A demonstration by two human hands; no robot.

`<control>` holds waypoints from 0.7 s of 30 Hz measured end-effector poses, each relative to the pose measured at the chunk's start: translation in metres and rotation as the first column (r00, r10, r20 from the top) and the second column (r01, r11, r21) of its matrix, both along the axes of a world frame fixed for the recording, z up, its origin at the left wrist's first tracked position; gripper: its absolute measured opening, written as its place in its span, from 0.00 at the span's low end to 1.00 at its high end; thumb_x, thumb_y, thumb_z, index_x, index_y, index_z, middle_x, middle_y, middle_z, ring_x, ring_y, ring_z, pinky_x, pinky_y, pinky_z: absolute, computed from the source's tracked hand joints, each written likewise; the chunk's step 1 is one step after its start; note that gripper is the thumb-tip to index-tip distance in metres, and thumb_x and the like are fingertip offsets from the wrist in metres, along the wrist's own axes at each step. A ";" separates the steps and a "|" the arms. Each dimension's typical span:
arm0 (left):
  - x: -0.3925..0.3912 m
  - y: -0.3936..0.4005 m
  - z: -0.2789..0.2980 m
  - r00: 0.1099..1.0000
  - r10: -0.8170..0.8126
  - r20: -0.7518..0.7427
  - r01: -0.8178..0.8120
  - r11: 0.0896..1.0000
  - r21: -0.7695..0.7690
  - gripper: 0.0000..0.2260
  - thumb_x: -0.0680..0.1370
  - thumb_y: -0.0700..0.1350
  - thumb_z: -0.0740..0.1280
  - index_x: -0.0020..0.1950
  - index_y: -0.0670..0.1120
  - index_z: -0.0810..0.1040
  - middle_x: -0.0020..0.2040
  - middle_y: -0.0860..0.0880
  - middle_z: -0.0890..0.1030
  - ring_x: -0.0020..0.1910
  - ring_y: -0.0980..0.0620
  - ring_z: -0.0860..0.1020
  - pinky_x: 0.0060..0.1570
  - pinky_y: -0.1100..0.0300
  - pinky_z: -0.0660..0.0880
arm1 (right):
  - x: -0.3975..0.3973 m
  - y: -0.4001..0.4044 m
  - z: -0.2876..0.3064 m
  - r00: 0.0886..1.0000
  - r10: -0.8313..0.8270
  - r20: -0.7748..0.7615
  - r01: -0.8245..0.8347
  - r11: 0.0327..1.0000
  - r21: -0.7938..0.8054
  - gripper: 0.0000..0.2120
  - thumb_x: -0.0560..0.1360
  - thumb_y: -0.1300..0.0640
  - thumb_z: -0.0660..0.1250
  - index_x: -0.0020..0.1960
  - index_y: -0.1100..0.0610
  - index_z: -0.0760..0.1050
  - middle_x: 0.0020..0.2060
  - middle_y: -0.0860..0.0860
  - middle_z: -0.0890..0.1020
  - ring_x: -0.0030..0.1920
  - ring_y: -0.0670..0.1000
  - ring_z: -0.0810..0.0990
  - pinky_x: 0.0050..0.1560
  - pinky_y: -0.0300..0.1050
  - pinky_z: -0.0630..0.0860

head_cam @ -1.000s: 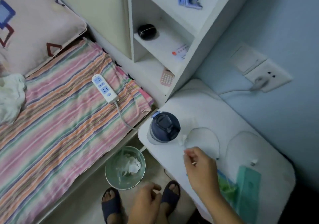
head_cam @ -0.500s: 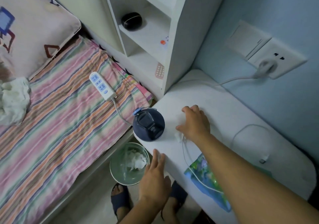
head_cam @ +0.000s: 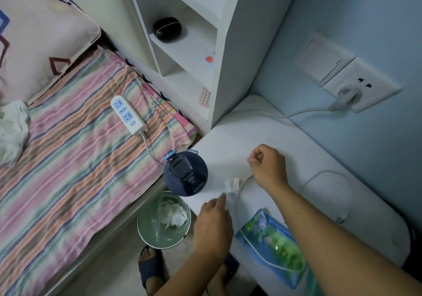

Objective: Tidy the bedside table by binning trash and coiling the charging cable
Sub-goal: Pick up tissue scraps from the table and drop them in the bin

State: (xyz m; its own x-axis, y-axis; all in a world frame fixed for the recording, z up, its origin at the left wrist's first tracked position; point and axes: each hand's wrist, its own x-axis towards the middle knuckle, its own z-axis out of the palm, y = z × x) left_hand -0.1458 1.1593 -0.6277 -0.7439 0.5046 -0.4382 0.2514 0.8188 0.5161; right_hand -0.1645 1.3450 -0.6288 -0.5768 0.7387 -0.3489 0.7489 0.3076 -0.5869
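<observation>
My right hand (head_cam: 268, 166) is curled into a fist over the bedside table (head_cam: 285, 140), pinching something small and pale, what exactly I cannot tell. My left hand (head_cam: 213, 225) rests flat at the table's front edge, fingers together. The bin (head_cam: 146, 231) sits on the floor to its left. The cable (head_cam: 328, 173) loops right of my fist. The crumpled tissue (head_cam: 233, 185) lies between both hands, nearer my left fingertips.

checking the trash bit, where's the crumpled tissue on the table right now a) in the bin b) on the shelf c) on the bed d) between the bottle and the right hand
d: the tissue lies on the table, with the bottle on one side and the right hand on the other.
</observation>
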 end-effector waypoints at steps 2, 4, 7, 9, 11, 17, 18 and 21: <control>-0.005 0.020 -0.005 1.000 0.004 -0.030 -0.004 1.000 0.000 0.25 0.79 0.39 0.60 0.75 0.50 0.62 0.59 0.44 0.77 0.54 0.43 0.78 0.48 0.51 0.75 | 0.007 0.008 0.001 0.992 -0.112 -0.054 0.108 0.992 -0.070 0.06 0.72 0.65 0.69 0.38 0.57 0.78 0.33 0.51 0.82 0.36 0.54 0.81 0.35 0.40 0.75; -0.013 0.039 -0.011 0.999 -0.011 -0.050 0.009 0.999 -0.036 0.26 0.79 0.38 0.61 0.75 0.52 0.60 0.55 0.43 0.75 0.47 0.40 0.79 0.39 0.51 0.72 | 0.015 0.013 0.004 0.960 -0.253 -0.123 0.224 0.951 -0.212 0.08 0.71 0.67 0.69 0.38 0.56 0.78 0.35 0.55 0.84 0.39 0.57 0.84 0.41 0.47 0.81; -0.023 0.055 -0.021 0.998 -0.019 -0.066 0.015 0.998 -0.059 0.12 0.80 0.42 0.60 0.62 0.48 0.68 0.51 0.42 0.72 0.41 0.38 0.78 0.35 0.52 0.67 | 0.027 0.012 0.011 0.900 -0.385 -0.206 0.304 0.891 -0.338 0.11 0.70 0.70 0.69 0.37 0.54 0.77 0.34 0.55 0.84 0.36 0.55 0.84 0.41 0.49 0.82; -0.026 0.057 -0.024 0.997 0.009 -0.081 -0.012 0.999 -0.047 0.04 0.80 0.43 0.60 0.53 0.44 0.71 0.47 0.42 0.73 0.39 0.38 0.77 0.34 0.52 0.66 | 0.036 0.006 0.018 0.883 -0.402 -0.241 0.298 0.879 -0.373 0.10 0.71 0.68 0.70 0.37 0.54 0.77 0.34 0.56 0.84 0.34 0.52 0.83 0.38 0.44 0.80; -0.026 0.056 -0.025 0.997 0.019 -0.080 -0.023 0.998 -0.052 0.03 0.79 0.41 0.61 0.48 0.42 0.72 0.46 0.42 0.76 0.40 0.39 0.77 0.35 0.52 0.67 | 0.046 -0.003 0.024 0.855 -0.447 -0.265 0.310 0.848 -0.429 0.09 0.72 0.67 0.70 0.38 0.56 0.77 0.33 0.56 0.84 0.32 0.49 0.81 0.35 0.41 0.78; -0.002 -0.004 -0.005 0.991 0.117 -0.069 -0.104 0.979 0.177 0.09 0.76 0.42 0.68 0.37 0.43 0.74 0.35 0.45 0.78 0.31 0.43 0.77 0.31 0.52 0.74 | 0.062 -0.052 0.045 0.811 -0.517 -0.272 0.357 0.807 -0.470 0.07 0.73 0.66 0.70 0.40 0.56 0.79 0.31 0.53 0.84 0.32 0.46 0.82 0.34 0.39 0.78; 0.012 -0.021 -0.003 0.994 0.066 -0.082 -0.046 0.974 0.224 0.09 0.74 0.41 0.70 0.36 0.44 0.74 0.34 0.47 0.77 0.30 0.45 0.76 0.29 0.53 0.72 | 0.065 -0.061 0.046 0.827 -0.490 -0.274 0.349 0.831 -0.434 0.08 0.73 0.66 0.70 0.39 0.55 0.79 0.31 0.52 0.84 0.32 0.47 0.82 0.35 0.41 0.79; 0.046 -0.081 -0.002 0.993 0.119 -0.027 -0.108 0.963 0.249 0.10 0.68 0.45 0.74 0.35 0.50 0.73 0.30 0.53 0.75 0.31 0.53 0.73 0.30 0.68 0.67 | 0.066 -0.102 0.053 0.888 -0.350 -0.297 0.235 0.902 -0.361 0.10 0.71 0.64 0.70 0.38 0.50 0.78 0.31 0.50 0.84 0.32 0.48 0.83 0.35 0.39 0.80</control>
State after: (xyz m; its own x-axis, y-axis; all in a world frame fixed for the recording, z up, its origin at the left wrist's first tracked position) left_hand -0.1003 1.0785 -0.6293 -0.8172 0.5042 -0.2790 0.1892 0.6921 0.6966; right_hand -0.0980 1.2430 -0.5755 -0.4762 0.7810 -0.4041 0.5063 -0.1323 -0.8522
